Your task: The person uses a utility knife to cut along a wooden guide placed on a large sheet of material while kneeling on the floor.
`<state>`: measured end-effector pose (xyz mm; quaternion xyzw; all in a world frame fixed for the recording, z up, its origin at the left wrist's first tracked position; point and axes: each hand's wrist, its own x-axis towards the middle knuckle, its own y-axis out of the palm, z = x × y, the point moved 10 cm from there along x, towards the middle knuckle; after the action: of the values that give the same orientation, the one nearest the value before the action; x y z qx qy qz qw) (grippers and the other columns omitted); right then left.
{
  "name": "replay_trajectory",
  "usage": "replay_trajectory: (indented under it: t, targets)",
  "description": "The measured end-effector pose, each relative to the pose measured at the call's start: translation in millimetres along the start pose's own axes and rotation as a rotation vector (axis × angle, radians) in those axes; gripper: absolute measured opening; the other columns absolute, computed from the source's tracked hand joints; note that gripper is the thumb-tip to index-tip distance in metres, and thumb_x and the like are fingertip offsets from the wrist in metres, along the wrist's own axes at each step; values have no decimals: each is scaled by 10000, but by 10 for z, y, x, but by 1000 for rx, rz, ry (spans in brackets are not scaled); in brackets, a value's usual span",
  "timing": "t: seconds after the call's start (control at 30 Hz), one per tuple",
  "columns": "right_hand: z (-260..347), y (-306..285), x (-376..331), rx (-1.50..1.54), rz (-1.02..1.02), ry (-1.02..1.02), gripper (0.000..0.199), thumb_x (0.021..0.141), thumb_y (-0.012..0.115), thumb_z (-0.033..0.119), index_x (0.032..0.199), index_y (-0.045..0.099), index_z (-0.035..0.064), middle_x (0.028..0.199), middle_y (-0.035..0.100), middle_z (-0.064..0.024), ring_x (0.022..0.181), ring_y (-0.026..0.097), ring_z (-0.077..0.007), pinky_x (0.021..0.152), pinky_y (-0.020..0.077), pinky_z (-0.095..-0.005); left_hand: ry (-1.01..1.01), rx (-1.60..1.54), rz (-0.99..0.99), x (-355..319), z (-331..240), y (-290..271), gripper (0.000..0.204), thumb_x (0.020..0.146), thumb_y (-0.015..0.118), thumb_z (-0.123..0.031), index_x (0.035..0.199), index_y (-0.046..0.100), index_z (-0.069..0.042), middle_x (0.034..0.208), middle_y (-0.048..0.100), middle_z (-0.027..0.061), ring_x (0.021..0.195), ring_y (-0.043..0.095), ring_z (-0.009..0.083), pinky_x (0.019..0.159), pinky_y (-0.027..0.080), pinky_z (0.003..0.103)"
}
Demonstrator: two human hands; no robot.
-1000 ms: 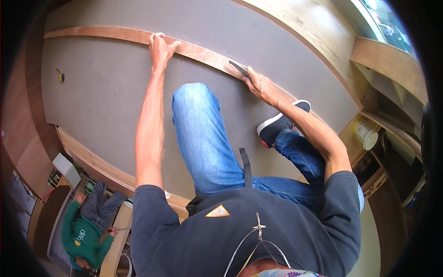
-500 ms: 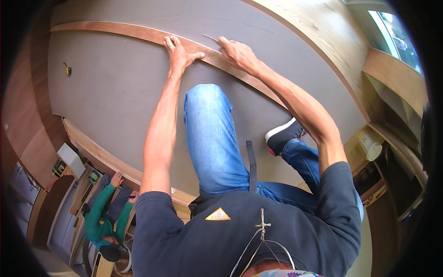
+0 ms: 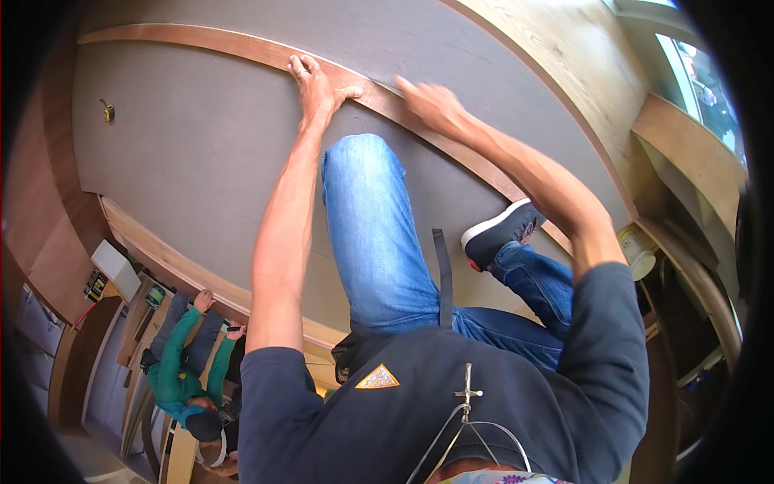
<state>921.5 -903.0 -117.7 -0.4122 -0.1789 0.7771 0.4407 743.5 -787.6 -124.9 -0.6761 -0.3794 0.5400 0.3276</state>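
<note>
A long, narrow reddish-brown wooden strip [image 3: 201,40] lies across a broad grey-brown board [image 3: 185,129], slanting from the far left down to the right. My left hand [image 3: 318,90] presses on the strip with fingers and thumb spread. To its right, my right hand [image 3: 434,105] is over the strip, fingers curled and smeared by motion. The thin pointed tool in that hand hardly shows now. My shoe [image 3: 504,232] is at the strip's near right end, and my bent knee [image 3: 363,161] rests on the board between my arms.
A small yellow-and-black tape measure [image 3: 108,111] lies at the board's left. A co-worker in green sleeves [image 3: 173,347] is beyond the board's lower-left edge. Pale wood panelling [image 3: 556,56] borders the far right, near a white bucket [image 3: 638,254].
My right hand has moved right and slightly nearer along the strip, and its thin tool has become hard to see. My left hand stays pressed on the strip. The view has shifted slightly.
</note>
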Motion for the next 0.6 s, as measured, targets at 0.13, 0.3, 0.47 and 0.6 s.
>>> replay_trajectory:
  t: [0.13,0.3,0.47,0.6]
  targets:
    - [-797,198,-1458,-49,90,146,277,939,480,113,1208,452,55,807,640,-236,741,654,-444,606,506,-543,13,-22,-42,-41,-64,-144,1442,514,977,-424,1507,109,160,1597,50,356,1515,56,436,1247,205,410]
    - [-563,-124,-944,0,-14,39,175,948,440,100,1108,438,29,755,614,-241,684,612,-454,585,459,-563,6,-17,-18,-37,-83,-153,1437,511,982,-407,1490,114,188,1593,56,364,1514,72,436,1247,209,403]
    - [545,-451,914,3,-149,-73,185,958,498,135,1095,477,13,871,710,-221,815,709,-409,650,565,-503,22,-70,-34,-40,-97,-153,1430,505,989,-371,1496,113,175,1595,25,358,1509,50,456,1245,219,423]
    - [837,-273,1491,17,-69,-35,316,960,562,247,1161,485,15,941,721,-217,911,717,-385,705,582,-483,73,-104,-51,-12,-101,-107,1427,494,1001,-303,1487,99,184,1589,25,357,1502,54,470,1241,235,445]
